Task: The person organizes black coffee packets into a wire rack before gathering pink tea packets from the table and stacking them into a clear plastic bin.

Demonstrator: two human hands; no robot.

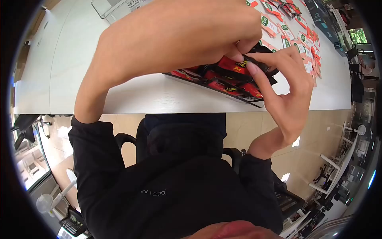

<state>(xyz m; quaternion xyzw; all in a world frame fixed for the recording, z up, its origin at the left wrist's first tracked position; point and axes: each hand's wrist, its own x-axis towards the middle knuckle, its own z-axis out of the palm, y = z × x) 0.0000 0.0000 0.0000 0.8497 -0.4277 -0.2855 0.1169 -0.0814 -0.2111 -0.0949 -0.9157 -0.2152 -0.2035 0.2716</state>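
In the head view, the left hand [229, 28] and right hand [294, 81] both pinch the black-and-red packet [231, 67], their fingertips nearly meeting at its upper edge. It sits over the similar packets [227, 87] near the front edge of the white table [147, 93]. Steady work here calls for light, close-set pinches and wrists held low, so the film neither slips nor creases

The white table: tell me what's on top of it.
On the white table are red packets, orange packets, part of a clear bin and a dark box. The left forearm, left hand and right hand hide whatever lies beneath them.
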